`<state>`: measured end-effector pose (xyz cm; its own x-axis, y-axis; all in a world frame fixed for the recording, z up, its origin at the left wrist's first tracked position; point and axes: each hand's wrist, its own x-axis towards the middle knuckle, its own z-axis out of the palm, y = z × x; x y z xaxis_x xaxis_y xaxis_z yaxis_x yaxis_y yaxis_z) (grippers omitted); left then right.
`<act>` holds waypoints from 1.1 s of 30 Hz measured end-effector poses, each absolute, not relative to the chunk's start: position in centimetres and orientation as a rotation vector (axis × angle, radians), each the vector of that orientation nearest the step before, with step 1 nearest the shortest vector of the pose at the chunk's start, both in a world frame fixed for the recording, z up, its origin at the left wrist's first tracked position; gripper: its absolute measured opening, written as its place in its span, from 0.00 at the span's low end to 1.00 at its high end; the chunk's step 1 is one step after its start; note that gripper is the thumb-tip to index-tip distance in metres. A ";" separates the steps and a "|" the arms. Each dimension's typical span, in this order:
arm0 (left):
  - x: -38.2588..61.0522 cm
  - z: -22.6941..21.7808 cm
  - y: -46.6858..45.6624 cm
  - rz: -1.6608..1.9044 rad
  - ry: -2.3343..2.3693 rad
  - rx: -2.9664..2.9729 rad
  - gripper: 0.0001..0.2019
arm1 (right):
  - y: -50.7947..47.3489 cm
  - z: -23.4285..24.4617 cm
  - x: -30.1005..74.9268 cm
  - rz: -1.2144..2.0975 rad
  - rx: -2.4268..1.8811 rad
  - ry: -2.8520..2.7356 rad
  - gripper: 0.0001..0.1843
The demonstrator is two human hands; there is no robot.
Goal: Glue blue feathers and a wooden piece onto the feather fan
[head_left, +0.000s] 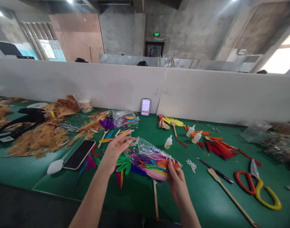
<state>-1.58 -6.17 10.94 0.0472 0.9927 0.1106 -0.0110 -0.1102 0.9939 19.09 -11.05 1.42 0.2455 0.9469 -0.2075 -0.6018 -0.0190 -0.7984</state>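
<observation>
My right hand [176,180] grips the lower right end of a clear plastic bag of coloured feathers [152,158], held just above the green table [206,196]. My left hand [116,150] hovers at the bag's left end with fingers stretched out and spread, touching or nearly touching the plastic. Under the bag lie loose green and pink feathers [122,163] and a thin wooden stick [155,198].
A phone [79,154] lies left of my hands beside a white object [54,166]. Tan feather heaps [40,136] fill the left. Small glue bottles [168,142], red feathers [218,147], a wooden stick [230,196] and red and yellow scissors [256,186] lie right. A white partition [182,91] backs the table.
</observation>
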 end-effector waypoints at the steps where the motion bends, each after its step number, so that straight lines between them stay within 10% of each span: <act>1: -1.9 11.4 -6.3 1.153 1.111 1.411 0.22 | -11.2 1.4 19.7 1.286 -0.968 -0.496 0.17; 17: -0.1 11.7 -7.7 1.320 1.101 1.354 0.10 | -13.6 2.6 23.1 1.134 -1.175 -0.659 0.20; 33: 0.3 11.6 -6.2 0.670 1.027 1.838 0.15 | -14.7 2.3 26.0 1.078 -1.273 -0.816 0.20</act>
<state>0.32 -6.17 11.58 0.5081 0.8608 0.0295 0.3739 -0.2513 0.8928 25.99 -14.75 2.31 0.3206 0.9431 -0.0888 -0.1710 -0.0346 -0.9847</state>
